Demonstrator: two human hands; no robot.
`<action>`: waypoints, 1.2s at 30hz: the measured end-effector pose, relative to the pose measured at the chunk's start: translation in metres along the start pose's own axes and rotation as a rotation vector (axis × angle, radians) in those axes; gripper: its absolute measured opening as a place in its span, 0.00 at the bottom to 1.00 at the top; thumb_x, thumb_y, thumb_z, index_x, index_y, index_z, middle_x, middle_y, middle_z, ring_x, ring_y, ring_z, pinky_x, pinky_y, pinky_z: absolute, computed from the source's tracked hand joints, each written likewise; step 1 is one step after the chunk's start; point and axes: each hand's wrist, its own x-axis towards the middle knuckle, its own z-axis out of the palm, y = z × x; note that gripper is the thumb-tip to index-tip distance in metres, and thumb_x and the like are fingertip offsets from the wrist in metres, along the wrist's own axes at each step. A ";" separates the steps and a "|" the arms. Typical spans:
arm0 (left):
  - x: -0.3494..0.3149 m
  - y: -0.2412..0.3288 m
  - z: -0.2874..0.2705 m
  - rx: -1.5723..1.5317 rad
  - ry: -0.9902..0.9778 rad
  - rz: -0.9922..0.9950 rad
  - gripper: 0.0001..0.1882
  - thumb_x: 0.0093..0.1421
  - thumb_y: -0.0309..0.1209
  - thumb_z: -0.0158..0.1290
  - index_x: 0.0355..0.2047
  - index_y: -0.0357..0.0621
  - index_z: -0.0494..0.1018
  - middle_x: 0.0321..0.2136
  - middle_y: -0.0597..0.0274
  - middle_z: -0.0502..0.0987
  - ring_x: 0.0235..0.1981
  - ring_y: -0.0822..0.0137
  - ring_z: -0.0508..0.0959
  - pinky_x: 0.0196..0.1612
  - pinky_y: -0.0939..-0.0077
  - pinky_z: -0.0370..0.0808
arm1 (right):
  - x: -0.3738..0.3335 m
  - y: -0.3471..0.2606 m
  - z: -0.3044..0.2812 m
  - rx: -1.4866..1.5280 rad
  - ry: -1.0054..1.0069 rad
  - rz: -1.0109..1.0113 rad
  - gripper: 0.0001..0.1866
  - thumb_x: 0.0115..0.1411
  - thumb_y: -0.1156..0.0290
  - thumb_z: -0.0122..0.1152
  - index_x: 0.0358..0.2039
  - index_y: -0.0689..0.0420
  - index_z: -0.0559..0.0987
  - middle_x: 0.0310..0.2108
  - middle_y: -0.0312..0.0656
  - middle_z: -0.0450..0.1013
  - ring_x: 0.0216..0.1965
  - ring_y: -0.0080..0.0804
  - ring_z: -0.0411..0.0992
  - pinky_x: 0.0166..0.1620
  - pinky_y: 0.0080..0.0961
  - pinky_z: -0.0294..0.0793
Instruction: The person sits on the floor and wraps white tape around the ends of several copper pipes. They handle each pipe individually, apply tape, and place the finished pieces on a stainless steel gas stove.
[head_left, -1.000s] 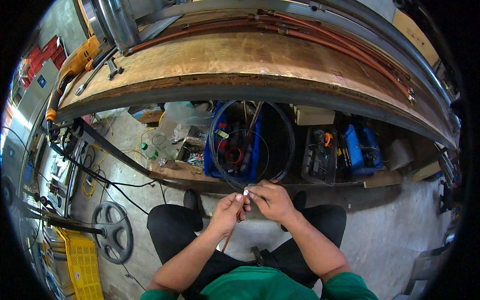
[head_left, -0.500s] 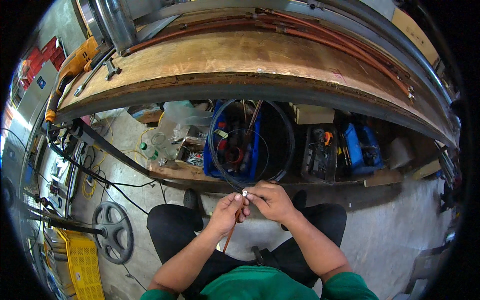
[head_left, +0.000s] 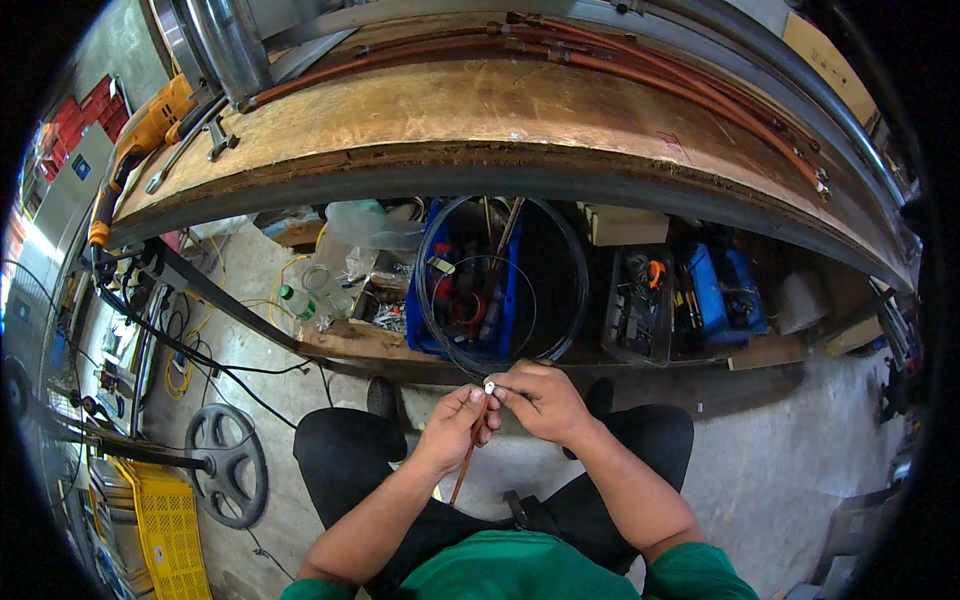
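Observation:
In front of my lap both hands meet at the end of a thin orange-brown hose (head_left: 461, 481). My left hand (head_left: 452, 424) is closed round this hose, which hangs down toward my lap. The fingers of my right hand (head_left: 548, 402) pinch a small whitish end piece (head_left: 489, 388) at its tip; whether that piece is a fitting or tape is too small to tell. Just beyond my fingers stands a large loose coil of thin dark wire (head_left: 583, 300), its lower part running down to my hands.
Across the front runs a wooden workbench (head_left: 400, 115) with orange-brown hoses (head_left: 690, 90), a wrench (head_left: 220, 140) and an orange power tool (head_left: 150, 125). On the shelf below sit a blue bin (head_left: 420, 325), a clear bin (head_left: 640, 340) and another blue bin (head_left: 735, 285). A handwheel (head_left: 228, 465) stands left.
Both hands hold nearly the same place and grip. The view has shifted very slightly; otherwise the hose and the wire coil look unchanged.

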 end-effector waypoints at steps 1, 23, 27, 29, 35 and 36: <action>0.001 0.000 -0.002 -0.002 -0.009 -0.004 0.12 0.70 0.41 0.45 0.37 0.46 0.69 0.21 0.65 0.72 0.18 0.77 0.68 0.21 0.85 0.63 | 0.000 0.000 0.000 0.006 0.013 -0.005 0.09 0.57 0.72 0.61 0.39 0.58 0.82 0.30 0.47 0.76 0.32 0.43 0.76 0.36 0.32 0.74; 0.001 -0.002 -0.011 -0.041 -0.105 0.049 0.11 0.69 0.41 0.48 0.36 0.47 0.68 0.23 0.64 0.73 0.19 0.76 0.69 0.23 0.84 0.67 | 0.002 -0.001 -0.003 0.133 -0.037 0.075 0.08 0.59 0.72 0.62 0.38 0.60 0.82 0.29 0.45 0.77 0.33 0.36 0.76 0.37 0.29 0.73; 0.002 -0.003 -0.006 -0.022 -0.024 0.018 0.12 0.69 0.41 0.47 0.35 0.46 0.68 0.23 0.65 0.74 0.20 0.75 0.70 0.25 0.83 0.68 | 0.001 0.001 -0.003 0.151 -0.066 0.096 0.08 0.60 0.71 0.62 0.38 0.60 0.82 0.30 0.44 0.77 0.33 0.35 0.76 0.38 0.29 0.73; 0.000 0.000 -0.004 0.005 0.007 -0.011 0.12 0.69 0.41 0.46 0.34 0.46 0.69 0.23 0.65 0.73 0.20 0.76 0.70 0.25 0.83 0.68 | 0.000 0.001 -0.003 0.132 -0.065 0.083 0.08 0.60 0.71 0.62 0.38 0.60 0.82 0.30 0.44 0.77 0.33 0.35 0.76 0.38 0.29 0.73; 0.000 -0.002 -0.008 -0.002 -0.072 0.029 0.11 0.66 0.40 0.52 0.36 0.46 0.69 0.23 0.66 0.73 0.19 0.77 0.70 0.24 0.84 0.67 | 0.000 -0.001 -0.004 0.111 -0.050 0.062 0.08 0.59 0.71 0.62 0.38 0.60 0.82 0.30 0.45 0.77 0.32 0.36 0.75 0.37 0.29 0.73; 0.001 -0.002 -0.008 -0.008 -0.067 0.023 0.11 0.66 0.39 0.53 0.36 0.46 0.69 0.23 0.66 0.74 0.19 0.77 0.70 0.24 0.84 0.67 | 0.000 -0.001 -0.005 0.110 -0.050 0.058 0.08 0.59 0.71 0.62 0.38 0.60 0.82 0.30 0.45 0.77 0.32 0.37 0.75 0.37 0.29 0.73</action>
